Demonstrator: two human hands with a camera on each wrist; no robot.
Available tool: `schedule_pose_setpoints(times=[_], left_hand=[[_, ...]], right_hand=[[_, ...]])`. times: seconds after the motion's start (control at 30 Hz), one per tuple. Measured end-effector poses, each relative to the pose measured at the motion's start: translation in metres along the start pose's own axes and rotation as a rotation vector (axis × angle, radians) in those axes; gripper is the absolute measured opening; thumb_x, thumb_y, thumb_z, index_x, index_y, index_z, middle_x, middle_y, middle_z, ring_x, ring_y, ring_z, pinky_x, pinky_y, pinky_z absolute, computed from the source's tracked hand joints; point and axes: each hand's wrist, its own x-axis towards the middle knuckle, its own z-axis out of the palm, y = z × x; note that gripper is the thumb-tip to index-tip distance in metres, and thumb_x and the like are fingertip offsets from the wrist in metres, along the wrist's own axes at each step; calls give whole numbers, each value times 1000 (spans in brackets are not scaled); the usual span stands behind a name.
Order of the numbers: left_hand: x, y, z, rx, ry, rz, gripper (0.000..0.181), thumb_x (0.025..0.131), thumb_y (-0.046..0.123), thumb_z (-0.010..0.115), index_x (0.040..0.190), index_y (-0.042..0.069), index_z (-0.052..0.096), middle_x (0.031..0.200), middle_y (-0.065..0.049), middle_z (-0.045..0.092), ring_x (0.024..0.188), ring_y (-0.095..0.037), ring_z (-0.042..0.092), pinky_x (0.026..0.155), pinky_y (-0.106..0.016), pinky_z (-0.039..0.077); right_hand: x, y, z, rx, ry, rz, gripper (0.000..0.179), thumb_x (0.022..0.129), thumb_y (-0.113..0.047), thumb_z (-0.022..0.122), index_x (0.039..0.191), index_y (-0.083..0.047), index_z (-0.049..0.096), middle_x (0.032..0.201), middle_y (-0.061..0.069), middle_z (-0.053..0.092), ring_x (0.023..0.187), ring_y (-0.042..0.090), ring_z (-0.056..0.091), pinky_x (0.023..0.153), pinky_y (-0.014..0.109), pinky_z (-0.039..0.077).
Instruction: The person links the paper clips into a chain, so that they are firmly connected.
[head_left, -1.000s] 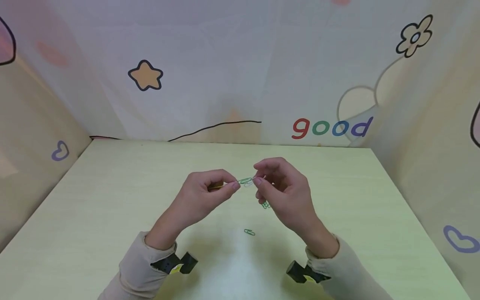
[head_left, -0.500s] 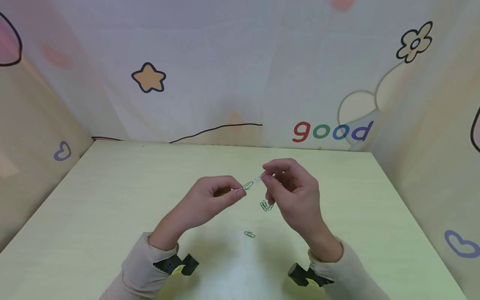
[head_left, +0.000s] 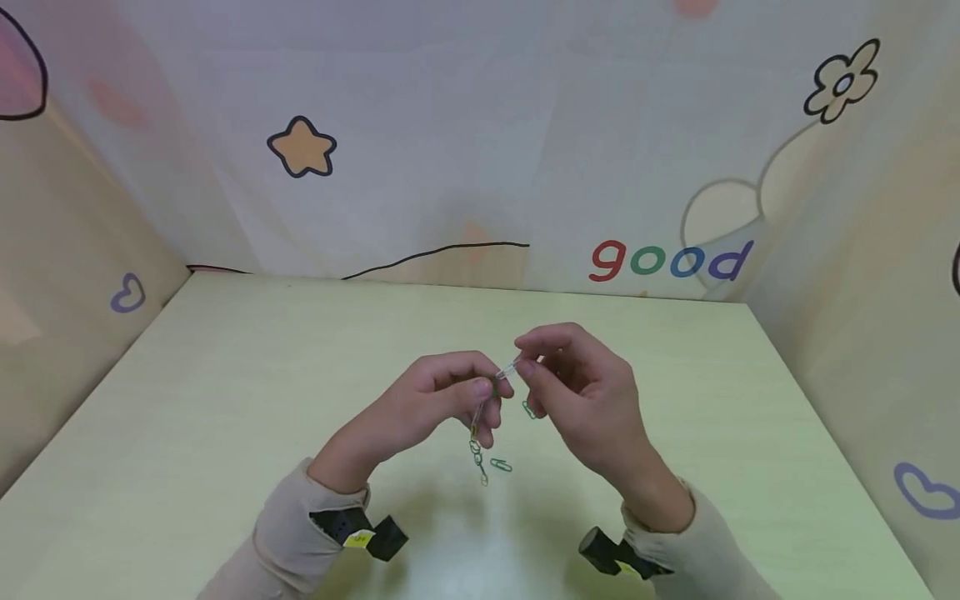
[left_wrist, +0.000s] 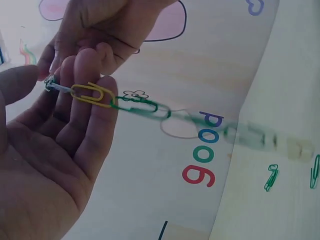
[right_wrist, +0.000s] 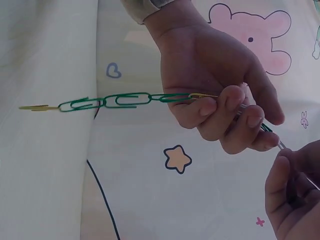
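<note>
A chain of linked paper clips (head_left: 476,450) hangs from my left hand (head_left: 442,392), whose thumb and fingers grip it near the top. Several green links (right_wrist: 127,106) and a yellow end clip (right_wrist: 40,107) dangle free in the right wrist view. Another yellow clip (left_wrist: 95,103) lies across the left fingers in the left wrist view, beside a pale clip (left_wrist: 61,88). Between thumb and index finger, my right hand (head_left: 585,392) pinches a white paper clip (head_left: 507,368) close to the left fingertips. Whether that clip is hooked to the chain is too small to tell.
One loose green paper clip (head_left: 501,465) lies on the pale table (head_left: 300,533) below the hands. More green clips (head_left: 529,409) lie partly behind the right hand. Printed cloth walls (head_left: 420,125) enclose the table at the back and sides.
The chain has come out of my left palm and now hangs below the fingers. My left hand has shifted slightly right, and the hands are closer together. The right hand still pinches the white clip.
</note>
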Motion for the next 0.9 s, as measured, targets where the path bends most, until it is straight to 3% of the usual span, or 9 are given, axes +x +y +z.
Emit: schedule_pose_setpoints(times=[0.17,0.33,0.5,0.6,0.73,0.9], left_hand=[[-3,4,-2,-17,68,-6,20,104,14,54,97,0,65,73,-14,54,56,-24,52,62,-38,56],[-6,8,-6,-6,126,-28,18,101,12,58,93,-1,67,65,-9,45,51,-16,36,49,-31,49],[-11,18,-15,25,198,-43,16,98,13,59,92,1,68,66,-5,45,51,-14,30,46,-23,30],[-14,24,-22,45,237,-6,15,97,11,59,92,1,68,65,-4,44,51,-15,27,46,-24,23],[-19,29,-30,67,255,72,15,98,8,58,92,2,70,60,-3,39,49,-16,25,45,-25,22],[-21,34,-37,71,274,134,17,98,7,57,92,10,72,58,-2,37,48,-17,24,44,-26,20]], right_hand=[[-1,-2,3,-1,-25,15,26,90,15,64,110,-1,66,89,9,64,58,19,56,54,28,51],[0,1,3,-36,-56,38,26,90,13,64,111,-3,66,89,5,64,59,19,58,54,30,52],[3,5,-1,-93,-88,149,22,93,7,65,113,-5,65,87,3,62,59,19,59,55,30,52],[4,7,-3,-127,-121,246,20,95,2,65,114,-7,65,85,4,61,60,20,59,56,31,52],[1,13,-5,-223,-219,373,18,97,-5,67,115,-9,67,83,2,62,63,19,59,57,31,50],[-15,43,-5,-415,-462,459,15,95,-9,70,111,-11,70,82,-5,61,68,17,56,59,30,49]])
